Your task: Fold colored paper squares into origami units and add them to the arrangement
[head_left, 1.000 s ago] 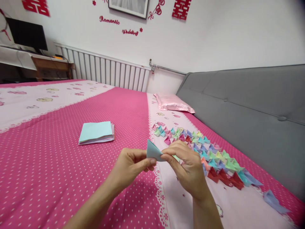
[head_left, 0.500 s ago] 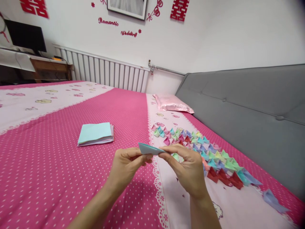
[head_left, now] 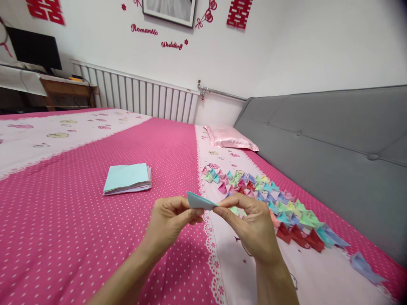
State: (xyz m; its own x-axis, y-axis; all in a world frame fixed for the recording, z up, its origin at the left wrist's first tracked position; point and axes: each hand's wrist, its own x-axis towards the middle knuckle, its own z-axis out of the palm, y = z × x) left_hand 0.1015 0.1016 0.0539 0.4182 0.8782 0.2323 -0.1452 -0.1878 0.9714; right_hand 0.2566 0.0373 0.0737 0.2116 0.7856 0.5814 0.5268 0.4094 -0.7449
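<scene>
A folded piece of light-blue paper point(head_left: 201, 202) is held up between my two hands, above the bed. My left hand point(head_left: 173, 218) pinches its left lower part between thumb and fingers. At the right end, the thumb and forefinger of my right hand point(head_left: 249, 220) close on the paper's corner. To the left lies a stack of square paper sheets point(head_left: 126, 177), with a light-blue one on top. Many small folded paper boats point(head_left: 292, 218) in several colours stand in rows to the right, partly hidden behind my right hand.
The bed point(head_left: 79, 228) has a pink dotted cover with pale bands. A pink pillow point(head_left: 230, 138) lies by the grey headboard point(head_left: 333, 127). A single bluish paper boat point(head_left: 367, 267) sits apart at the right. Behind are a radiator point(head_left: 140, 93) and a monitor point(head_left: 34, 48).
The folded paper has shifted slightly right in my hands. My right hand has moved a little to the right, toward the paper's end corner. The stack and the boats have stayed put.
</scene>
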